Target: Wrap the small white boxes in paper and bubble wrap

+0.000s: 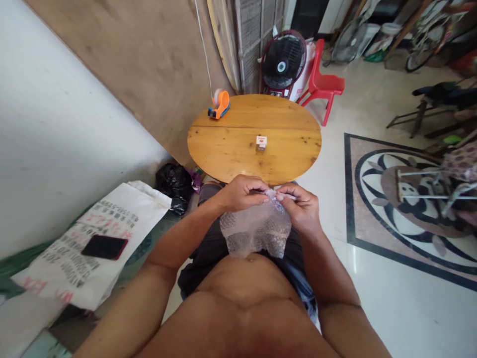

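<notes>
A piece of clear bubble wrap (255,229) hangs over my lap, just in front of the round wooden table (231,149). My left hand (240,193) is closed on the wrap's upper edge. My right hand (302,209) pinches the same edge from the other side. The two hands nearly touch at the top of the wrap. A small white and orange box (261,142) stands upright near the middle of the table, beyond my hands. An orange tape dispenser (219,105) sits at the table's far left rim.
A white printed sack (74,258) lies at my left with a dark phone (104,246) on it. A black bag (175,183) sits by the wall. Behind the table stand a black fan (283,62) and a red chair (324,84). Metal frames crowd the right.
</notes>
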Motion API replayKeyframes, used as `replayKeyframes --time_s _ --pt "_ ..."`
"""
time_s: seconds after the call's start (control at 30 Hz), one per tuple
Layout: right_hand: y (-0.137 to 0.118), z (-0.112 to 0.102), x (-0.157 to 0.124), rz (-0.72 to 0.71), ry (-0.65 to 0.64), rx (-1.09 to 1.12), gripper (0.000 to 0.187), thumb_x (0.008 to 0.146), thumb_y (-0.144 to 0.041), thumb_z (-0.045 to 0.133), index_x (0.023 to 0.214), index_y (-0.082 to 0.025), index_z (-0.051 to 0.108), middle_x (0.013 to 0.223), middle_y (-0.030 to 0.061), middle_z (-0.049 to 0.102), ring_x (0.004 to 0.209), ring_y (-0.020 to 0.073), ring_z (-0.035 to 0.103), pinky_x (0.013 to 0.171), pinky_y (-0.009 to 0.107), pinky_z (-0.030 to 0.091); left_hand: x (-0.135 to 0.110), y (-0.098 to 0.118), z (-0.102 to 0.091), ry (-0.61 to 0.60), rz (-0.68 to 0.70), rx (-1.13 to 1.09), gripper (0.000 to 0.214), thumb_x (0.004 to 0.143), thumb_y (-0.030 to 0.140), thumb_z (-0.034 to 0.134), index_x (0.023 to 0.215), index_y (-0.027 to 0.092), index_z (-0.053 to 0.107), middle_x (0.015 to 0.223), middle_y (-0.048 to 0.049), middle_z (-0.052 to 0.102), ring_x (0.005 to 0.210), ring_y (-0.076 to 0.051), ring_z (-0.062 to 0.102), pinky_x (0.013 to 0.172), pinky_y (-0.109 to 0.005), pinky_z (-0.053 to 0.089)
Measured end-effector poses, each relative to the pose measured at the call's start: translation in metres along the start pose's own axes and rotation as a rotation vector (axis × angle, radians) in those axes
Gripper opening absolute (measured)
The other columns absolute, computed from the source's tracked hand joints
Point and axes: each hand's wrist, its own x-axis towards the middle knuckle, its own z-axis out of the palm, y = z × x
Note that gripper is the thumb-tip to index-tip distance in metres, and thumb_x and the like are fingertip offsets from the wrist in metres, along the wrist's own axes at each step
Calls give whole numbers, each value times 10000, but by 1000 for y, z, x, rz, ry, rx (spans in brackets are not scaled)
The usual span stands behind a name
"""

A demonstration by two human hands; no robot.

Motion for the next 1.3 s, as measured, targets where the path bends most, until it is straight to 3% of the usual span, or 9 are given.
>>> replayKeyframes --time_s 0.17,0.3,0.37,0.5,0.6,0.73,0.87,1.1,1.3 --pt "5 -5 -1 83 -29 110 305 829 -530 752 808 -226 745 714 -3 687 605 145 567 583 280 463 1 -6 7 -16 -151 -214 153 818 309 717 861 163 738 786 -14 715 707 -120 619 665 -231 477" --pt "8 -4 -1 122 -42 155 350 867 -557 706 775 -220 714 705 5 672 603 154 559 589 290 460 0 -11 12 17 -183 -296 208 811 336 704 931 167 727 810 -16 709 708 -124 620 665 -241 495" --pt "9 -4 0 127 -34 145 348 876 -558 696 777 -224 711 702 3 666 605 157 561 593 291 460 -1 -12 15 87 -150 -216 254 820 329 693 1018 172 714 825 -17 701 707 -123 621 663 -242 499" --pt "6 -2 0 60 0 60 305 897 -525 684 816 -235 735 715 -4 674 636 157 581 616 286 467 0 -7 18 256 29 144 325 846 335 702 1128 175 684 884 -48 703 788 -153 647 755 -285 524" --pt "0 1 1 -18 1 -24 278 911 -492 674 823 -238 743 718 -6 685 647 155 587 630 286 476 2 -4 19 269 132 375 198 919 344 636 1030 194 700 909 -76 711 835 -178 659 789 -313 519" --pt "-4 4 2 -31 25 -96 274 903 -482 680 822 -226 735 733 6 699 659 158 599 632 288 484 4 -5 21 269 177 469 205 980 277 524 894 204 696 866 -75 713 803 -177 659 743 -306 501" --pt "-4 3 2 -2 75 -133 272 888 -496 696 855 -230 742 714 1 688 616 152 580 591 282 468 4 -7 22 351 173 436 177 956 230 550 846 187 682 763 -44 675 725 -157 617 701 -291 469" --pt "-1 -6 4 -70 57 -181 281 905 -493 691 865 -228 777 714 -10 696 619 134 577 596 260 458 5 -2 21 292 179 273 124 912 243 626 910 152 711 792 -31 679 724 -122 601 701 -250 462" --pt "-4 -11 6 -14 10 -107 302 895 -514 697 855 -227 779 710 -9 691 618 139 580 581 261 453 3 4 22 190 -39 -54 183 892 279 625 850 146 743 740 -16 691 658 -102 587 618 -215 439"
